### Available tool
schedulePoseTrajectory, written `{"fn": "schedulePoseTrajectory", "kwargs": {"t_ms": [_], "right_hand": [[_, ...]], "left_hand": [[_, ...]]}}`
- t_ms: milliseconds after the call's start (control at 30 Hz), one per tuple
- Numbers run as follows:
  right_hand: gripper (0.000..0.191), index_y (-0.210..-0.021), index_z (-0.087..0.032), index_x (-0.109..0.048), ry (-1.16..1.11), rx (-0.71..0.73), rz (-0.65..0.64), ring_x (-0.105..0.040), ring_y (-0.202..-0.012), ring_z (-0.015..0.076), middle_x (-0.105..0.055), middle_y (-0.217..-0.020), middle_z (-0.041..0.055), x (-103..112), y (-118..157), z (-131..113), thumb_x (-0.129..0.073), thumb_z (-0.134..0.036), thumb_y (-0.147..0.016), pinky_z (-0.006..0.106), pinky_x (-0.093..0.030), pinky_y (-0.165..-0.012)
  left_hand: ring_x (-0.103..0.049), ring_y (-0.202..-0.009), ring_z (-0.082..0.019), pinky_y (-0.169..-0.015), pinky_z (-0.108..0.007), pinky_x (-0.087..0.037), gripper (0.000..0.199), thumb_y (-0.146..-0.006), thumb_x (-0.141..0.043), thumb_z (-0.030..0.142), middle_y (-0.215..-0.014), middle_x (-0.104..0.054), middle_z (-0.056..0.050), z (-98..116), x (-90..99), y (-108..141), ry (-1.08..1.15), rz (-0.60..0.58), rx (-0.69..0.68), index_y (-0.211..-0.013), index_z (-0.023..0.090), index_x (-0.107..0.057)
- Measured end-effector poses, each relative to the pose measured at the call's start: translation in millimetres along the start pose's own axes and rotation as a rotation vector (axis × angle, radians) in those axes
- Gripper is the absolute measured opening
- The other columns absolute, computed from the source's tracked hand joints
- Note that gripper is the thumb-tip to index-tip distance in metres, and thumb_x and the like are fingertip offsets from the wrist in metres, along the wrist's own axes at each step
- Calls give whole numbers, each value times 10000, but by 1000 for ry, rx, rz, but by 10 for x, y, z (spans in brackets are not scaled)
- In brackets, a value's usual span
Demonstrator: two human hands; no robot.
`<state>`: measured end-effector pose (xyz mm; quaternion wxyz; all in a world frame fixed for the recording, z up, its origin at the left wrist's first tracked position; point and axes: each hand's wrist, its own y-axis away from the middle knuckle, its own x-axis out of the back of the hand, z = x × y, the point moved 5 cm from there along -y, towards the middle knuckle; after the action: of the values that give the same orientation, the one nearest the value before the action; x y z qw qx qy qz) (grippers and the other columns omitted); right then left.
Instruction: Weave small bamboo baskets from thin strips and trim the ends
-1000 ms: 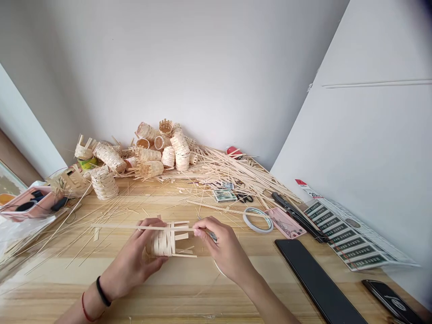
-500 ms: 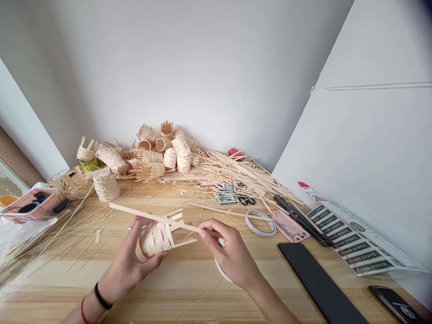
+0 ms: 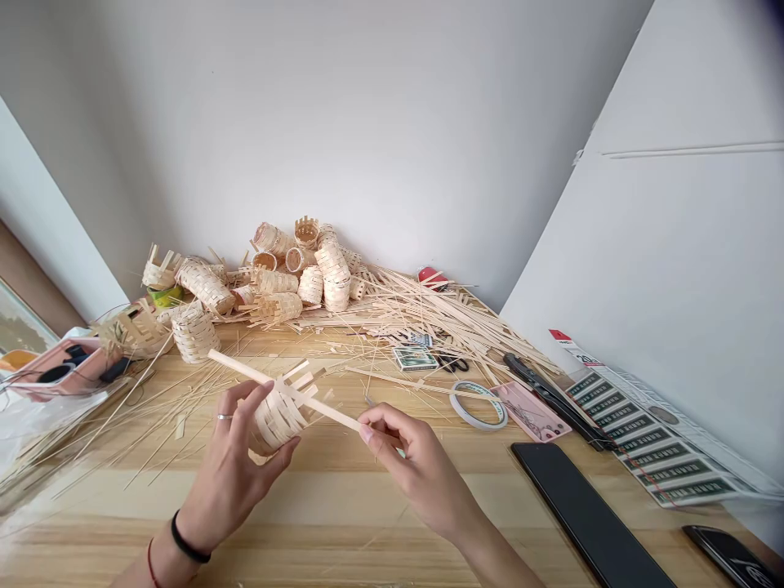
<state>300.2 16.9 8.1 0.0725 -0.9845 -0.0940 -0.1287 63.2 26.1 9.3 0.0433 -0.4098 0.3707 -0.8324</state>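
Tilted further since the earlier frame, the woven bamboo basket [image 3: 275,420] is held above the wooden surface [image 3: 343,498], its open end pointing up and right. The left hand [image 3: 226,482] clasps it with curled fingers [image 3: 245,398]. The bamboo strip [image 3: 322,407] crosses its weave, its long axis slanting from upper left to lower right, its end pinched by the right hand [image 3: 422,469].

I'm looking at a small basket-weaving workspace: a wooden table [image 3: 343,498] set against white walls [image 3: 367,122], with woven baskets [image 3: 275,278] heaped along its far edge, loose bamboo strips [image 3: 429,314] strewn across it, plus scissors [image 3: 452,363] and a tape roll [image 3: 478,404].
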Motion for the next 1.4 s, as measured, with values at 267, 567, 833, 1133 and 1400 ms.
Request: {"fn": "schedulePoseTrajectory", "kwargs": {"t_ms": [267, 567, 833, 1133, 1400], "right_hand": [[270, -895, -212, -633, 37, 65, -39, -449, -669, 141, -488, -713, -29, -168, 50, -41, -538, -424, -1033, 256, -365, -614], [283, -871, -211, -608, 67, 88, -64, -436, -644, 132, -473, -706, -30, -160, 66, -79, -512, -414, -1044, 238, -362, -576], [289, -879, -215, -638, 99, 110, -65, -420, -613, 133, -481, -683, -31, -162, 62, -84, -518, -417, -1046, 247, -335, -541], [157, -903, -230, -697, 311, 329, 204, -620, -789, 190, -664, -832, 27, 69, 33, -158, -597, -254, -1022, 309, -489, -747], [85, -968, -247, -713, 382, 461, 334, -633, -883, 233, -722, -884, 44, 200, 26, -168, -647, -224, -1016, 367, -505, -805]], "left_hand": [[-538, -1209, -315, -973, -497, -522, 611, -1001, -617, 323, -1334, -459, -118, -3, -5, 30, 65, -85, 97, -1548, 339, -345], [-621, -973, -235, -758, -383, -609, 534, -1044, -534, 403, -1347, -458, -115, -135, -6, 32, 122, -105, 256, -1561, 397, -403], [-561, -1228, -284, -832, -375, -626, 519, -1088, -436, 359, -1491, -405, -109, -94, -78, 45, 212, -193, 209, -1590, 455, -345], [-549, -1285, -303, -954, -411, -607, 461, -1068, -477, 407, -1500, -444, -96, -95, -49, 70, 278, -354, 193, -1529, 419, -470], [-540, -1354, -304, -1126, -469, -520, 484, -1064, -480, 356, -1478, -526, -92, 32, -117, 119, 414, -548, 97, -1546, 400, -474]]}}
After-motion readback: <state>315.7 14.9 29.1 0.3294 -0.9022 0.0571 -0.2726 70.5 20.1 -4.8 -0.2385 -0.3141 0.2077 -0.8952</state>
